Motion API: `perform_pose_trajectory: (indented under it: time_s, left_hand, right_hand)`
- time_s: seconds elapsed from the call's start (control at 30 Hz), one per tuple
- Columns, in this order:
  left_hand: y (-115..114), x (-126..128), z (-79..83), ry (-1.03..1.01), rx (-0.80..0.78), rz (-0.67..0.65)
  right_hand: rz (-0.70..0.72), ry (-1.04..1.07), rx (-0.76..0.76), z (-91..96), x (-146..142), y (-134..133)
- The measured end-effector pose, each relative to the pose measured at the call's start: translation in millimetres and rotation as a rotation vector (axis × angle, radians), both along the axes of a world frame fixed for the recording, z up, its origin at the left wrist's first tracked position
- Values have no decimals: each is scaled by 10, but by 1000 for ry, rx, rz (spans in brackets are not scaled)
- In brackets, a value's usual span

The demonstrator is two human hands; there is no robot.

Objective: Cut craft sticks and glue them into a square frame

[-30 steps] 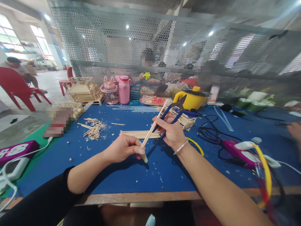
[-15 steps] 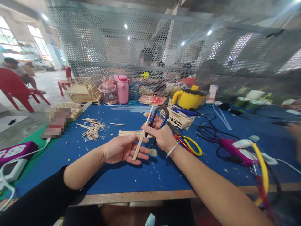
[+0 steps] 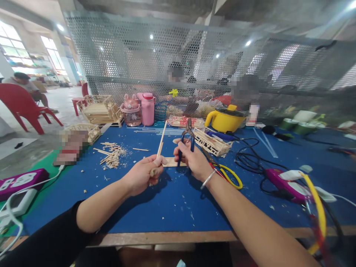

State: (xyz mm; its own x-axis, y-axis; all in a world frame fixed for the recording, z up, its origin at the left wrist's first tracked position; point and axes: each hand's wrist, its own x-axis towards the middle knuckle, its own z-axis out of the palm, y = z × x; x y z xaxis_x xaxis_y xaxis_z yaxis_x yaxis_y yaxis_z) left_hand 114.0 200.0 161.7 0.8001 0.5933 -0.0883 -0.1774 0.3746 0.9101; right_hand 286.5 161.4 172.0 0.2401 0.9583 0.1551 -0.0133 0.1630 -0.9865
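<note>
Wooden sticks [image 3: 162,139], probably light, stiff and snappable, are clamped in my left hand [image 3: 144,172], left of the pliers [image 3: 188,132] my right hand [image 3: 197,162] grips, and are best held low.

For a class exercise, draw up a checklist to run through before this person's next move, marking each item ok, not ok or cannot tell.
1. Pale sticks in hand: ok; the left hand grips them, ends pointing up.
2. Cutters in hand: ok; the right hand holds them by the blue handles.
3. Pale sticks between the blades: not ok; they stand apart from the cutters.
4. Blades open: cannot tell; the tips are too small.
5. More sticks within view: ok; a flat row lies beyond the hands.
6. Blue work surface free of scraps: not ok; an offcut pile lies at left.
</note>
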Motion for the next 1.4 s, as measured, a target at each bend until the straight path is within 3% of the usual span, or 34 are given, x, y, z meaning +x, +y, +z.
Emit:
perform_pose_trajectory:
  time_s: [0.1,0.27,0.37,0.47,0.57,0.67,0.77,0.87,1.0,1.1,1.2,1.3,1.4]
  left_hand:
    - [46,-23,15,27,153,66]
    - [106,-12,-12,98,314,154]
    - [144,-15,-6,45,209,188]
    - [161,-30,45,-46,57,214]
    - [151,-53,113,-118,-89,201]
    - [139,-84,153,-226,-243,109]
    - [124,-116,163,-307,-385,-4]
    - [79,-130,172,-331,-480,-62]
    - [-15,-119,198,-392,-449,-108]
    - [-56,-108,207,-441,-366,-186]
    - [-52,-105,216,-482,-302,-212]
    - [-32,-111,236,-520,-233,-157]
    - [-22,-118,234,-496,-164,-81]
  right_hand:
    - [44,-112,-91,27,132,-28]
    - [53,-661,-37,97,276,-108]
    - [-28,-995,-110,112,382,-118]
    - [-92,-1288,-324,72,467,-98]
    - [-135,-1431,-424,26,443,-79]
    - [-167,-1241,-141,41,282,-80]
    - [-15,-623,122,77,37,-90]
    - [152,-68,175,57,-206,-88]
    - [268,268,192,-48,-423,-76]
    - [313,321,186,-112,-500,-78]
    - [265,178,153,-126,-521,-91]
    - [67,-124,114,-97,-496,-116]
    - [-212,-474,217,-41,-433,-146]
